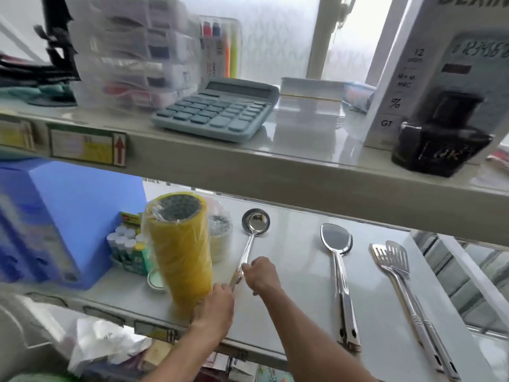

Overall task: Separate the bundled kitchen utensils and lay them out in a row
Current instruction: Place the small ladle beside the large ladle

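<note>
A steel ladle (pixel 254 223) lies on the white lower shelf (pixel 297 274), bowl at the back, handle running toward me. My right hand (pixel 260 272) pinches the handle at its middle. My left hand (pixel 216 304) closes on the handle's near end. To the right lie solid steel spatulas (pixel 336 241), stacked so two handle ends show. Further right lie two slotted turners (pixel 392 257), one over the other, handles toward me.
A tall yellow stack of tape rolls (pixel 179 249) in clear wrap stands just left of my left hand. Behind it sit a blue plastic box (pixel 55 221) and small bottles (pixel 124 241). An upper shelf (pixel 248 158) overhangs, carrying a blue calculator (pixel 217 108) and a black ink bottle (pixel 438 139).
</note>
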